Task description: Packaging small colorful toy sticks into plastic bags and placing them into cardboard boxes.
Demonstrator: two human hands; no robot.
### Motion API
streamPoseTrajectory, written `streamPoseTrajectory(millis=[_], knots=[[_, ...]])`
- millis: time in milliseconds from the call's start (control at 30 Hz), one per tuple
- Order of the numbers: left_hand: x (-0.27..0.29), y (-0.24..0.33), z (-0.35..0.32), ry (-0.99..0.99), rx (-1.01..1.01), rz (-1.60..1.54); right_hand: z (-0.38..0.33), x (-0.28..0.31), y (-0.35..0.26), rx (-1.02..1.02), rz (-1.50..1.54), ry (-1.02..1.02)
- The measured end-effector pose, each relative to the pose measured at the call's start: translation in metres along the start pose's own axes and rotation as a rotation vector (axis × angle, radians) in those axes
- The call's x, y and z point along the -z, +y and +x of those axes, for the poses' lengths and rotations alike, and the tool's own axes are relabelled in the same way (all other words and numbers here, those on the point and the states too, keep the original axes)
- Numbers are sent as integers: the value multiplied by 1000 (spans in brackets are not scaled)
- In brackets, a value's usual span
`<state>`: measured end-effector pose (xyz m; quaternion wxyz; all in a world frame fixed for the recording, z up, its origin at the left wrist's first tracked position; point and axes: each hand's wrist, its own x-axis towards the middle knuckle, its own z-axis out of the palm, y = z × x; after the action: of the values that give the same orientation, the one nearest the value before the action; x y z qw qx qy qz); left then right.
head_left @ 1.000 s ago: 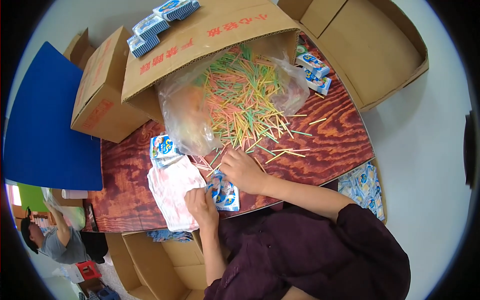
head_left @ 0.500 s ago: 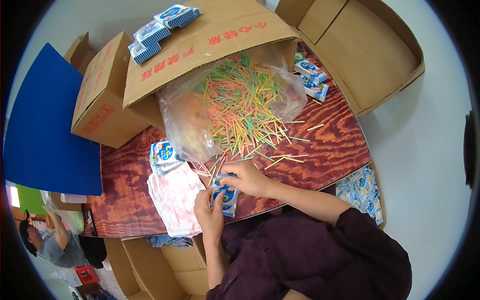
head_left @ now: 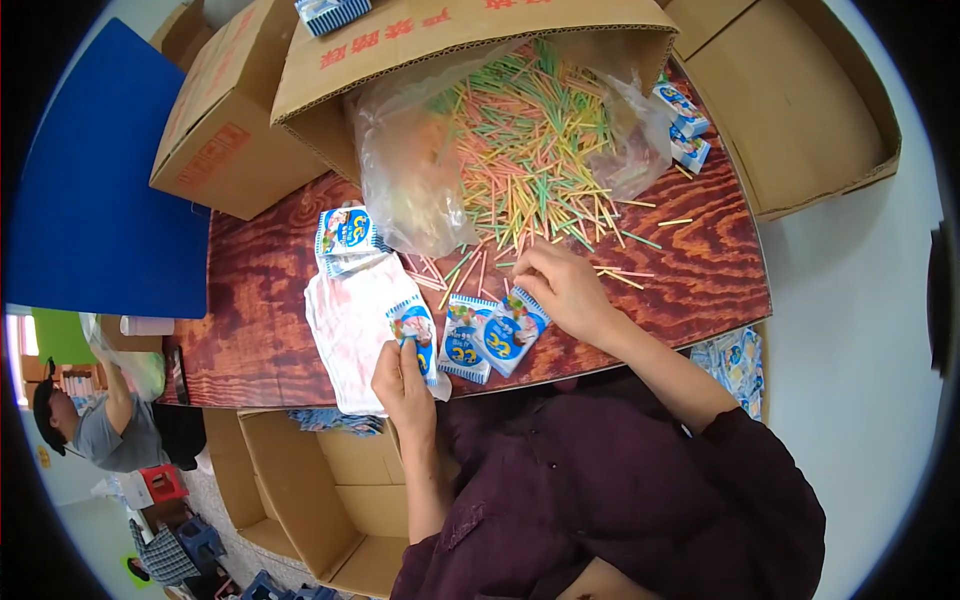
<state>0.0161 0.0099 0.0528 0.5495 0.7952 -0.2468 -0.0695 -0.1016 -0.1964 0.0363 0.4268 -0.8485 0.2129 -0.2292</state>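
Note:
My left hand (head_left: 405,385) pinches a small blue-and-white packet (head_left: 412,325) with a striped end, held over the right side of a pink-stained white cloth (head_left: 345,310). A second packet (head_left: 462,345) lies on the table beside it. Overlapping that one is a tilted packet (head_left: 513,332), its top corner at the closed thumb and fingers of my right hand (head_left: 565,290). Those fingertips are partly hidden. Just beyond, thin pink, green and yellow sticks (head_left: 535,150) spill from a clear plastic bag (head_left: 405,190) in a cardboard box on its side (head_left: 480,25).
More packets sit at the cloth's far edge (head_left: 348,232), on the box (head_left: 330,12) and at the table's right side (head_left: 685,125). Open cartons stand at right (head_left: 790,120) and below the table (head_left: 320,490). Another person (head_left: 115,430) is at far left.
My hands have moved apart. The left now has a packet over the cloth; the right is farther right beside a tilted packet. Two packets now show separately between them, and the whole view has shifted.

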Motion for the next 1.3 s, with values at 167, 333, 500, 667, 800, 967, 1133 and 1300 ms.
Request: streamPoseTrajectory(millis=[167,333,500,667,800,967,1133,1300], knots=[[-10,24,-23,-144,-69,46,-18,-25,1,229,-283,-14],[12,-6,-19,-120,-67,29,-21,-12,4,265,-217,-173],[26,-42,-50,-101,-321,498,-20,-3,5,309,-335,-241],[29,-46,-46,30,-99,223,-11,-5,3,238,-123,-204],[53,-55,-43,60,207,-242,6,1,-22,56,45,-366],[44,-34,-36,-23,62,-145,5,-63,-4,223,-169,-181],[35,-23,-22,-371,-208,299,18,-82,-14,323,-248,-75],[47,-6,-24,-180,-95,196,28,-40,-22,242,-101,13]])
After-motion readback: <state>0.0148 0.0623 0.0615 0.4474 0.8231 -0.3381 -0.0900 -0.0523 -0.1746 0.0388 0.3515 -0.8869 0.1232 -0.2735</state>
